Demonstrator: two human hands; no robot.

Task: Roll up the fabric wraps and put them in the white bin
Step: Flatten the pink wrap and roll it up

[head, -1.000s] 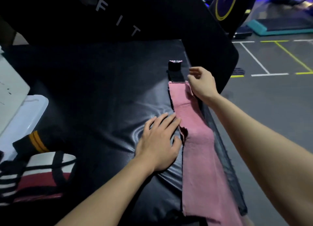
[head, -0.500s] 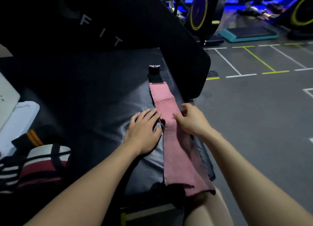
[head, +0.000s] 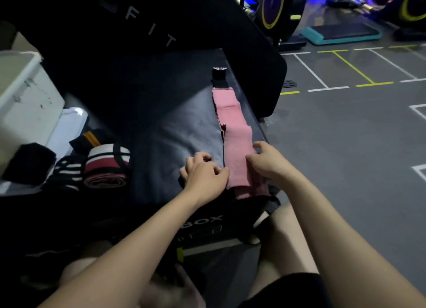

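Note:
A long pink fabric wrap [head: 232, 132] with a black strap end lies stretched along the right edge of a black padded box [head: 161, 123]. Its near end hangs a little over the box's front edge. My left hand [head: 205, 172] rests curled on the box, thumb and fingertips pinching the wrap's left edge near that end. My right hand [head: 268, 162] lies on the wrap's right edge with its fingers bent over the fabric. The white bin [head: 20, 100] stands at the far left.
Other wraps lie by the bin: a rolled red, white and black one [head: 106, 167], a black one with orange stripes [head: 88, 139], a black-and-white striped one [head: 66, 171] and a black roll [head: 27, 162]. A black "FIT" pad [head: 161, 26] leans behind. Grey gym floor lies to the right.
Both hands have slid back along the wrap from its middle and far part to its near end. The view has tilted down and drawn back.

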